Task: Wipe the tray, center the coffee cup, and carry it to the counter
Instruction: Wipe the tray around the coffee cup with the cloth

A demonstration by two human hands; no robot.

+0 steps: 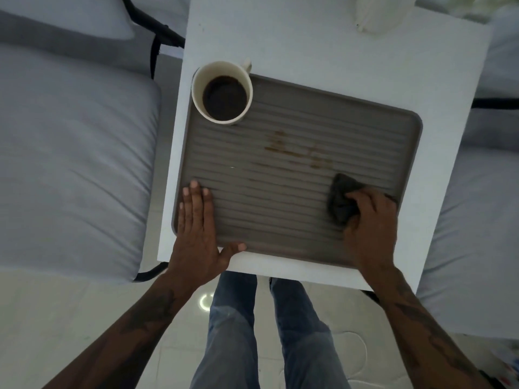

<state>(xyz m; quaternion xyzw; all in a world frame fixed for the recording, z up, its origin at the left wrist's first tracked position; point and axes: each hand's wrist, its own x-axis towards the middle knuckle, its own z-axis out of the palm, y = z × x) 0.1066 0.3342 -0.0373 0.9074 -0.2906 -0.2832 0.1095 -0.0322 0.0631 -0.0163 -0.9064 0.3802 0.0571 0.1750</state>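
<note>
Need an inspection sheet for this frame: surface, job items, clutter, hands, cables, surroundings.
Surface: white table, tray on it.
Tray: grey, ribbed; brown stains mid-tray, not yet wiped.
Coffee cup: in the tray's far-left corner, not centred, holds dark coffee, upright.
Cloth: dark, bunched, on the tray near its right edge.
Clutter: white object at the table's far edge, cut off by the frame; kind unclear.
Left hand: flat, open, pressing the tray's near-left corner.
Right hand: closed on the cloth.
Cables: nothing seen.
Surroundings: pale cushions on both sides; counter not in view.
</note>
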